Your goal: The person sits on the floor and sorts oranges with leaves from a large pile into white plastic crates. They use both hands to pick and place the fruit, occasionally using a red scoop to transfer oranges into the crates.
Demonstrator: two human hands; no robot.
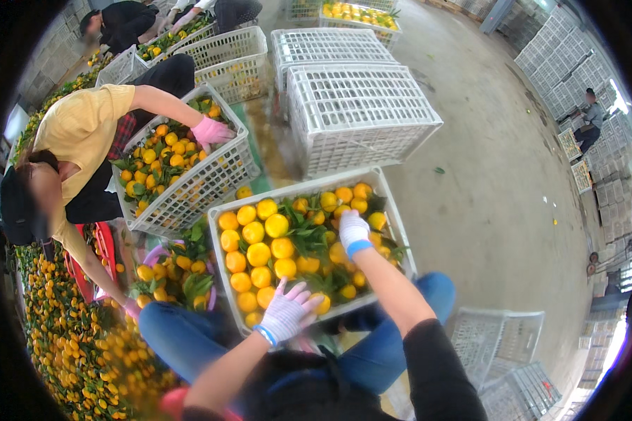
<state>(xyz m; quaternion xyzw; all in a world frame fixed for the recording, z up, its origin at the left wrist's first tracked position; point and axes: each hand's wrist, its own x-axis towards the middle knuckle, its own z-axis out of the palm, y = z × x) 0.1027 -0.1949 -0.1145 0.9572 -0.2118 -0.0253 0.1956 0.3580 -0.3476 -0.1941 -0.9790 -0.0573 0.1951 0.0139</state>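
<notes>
Between my knees stands a white plastic crate [395, 208] of mandarins with green leaves. On its left side the mandarins [259, 254] sit in neat rows. The right half holds a looser mix of fruit and leaf sprigs [295, 223]. My left hand [289, 311], in a white knit glove with pinkish fingertips, spreads its fingers over the crate's near edge. A single mandarin [321, 303] lies beside those fingertips. Farther in, my right hand [354, 231], gloved alike, reaches down among the right-hand fruit. Its fingertips are partly hidden, so whether they grip a mandarin is unclear.
To the left, a person in pink gloves [210, 132] leans over another filled crate [189, 194]. A purple-handled container of mandarins [176, 271] stands by my left knee, near a large fruit heap [79, 337]. Upturned crates [363, 105] stand ahead; more crates [497, 342] sit at right.
</notes>
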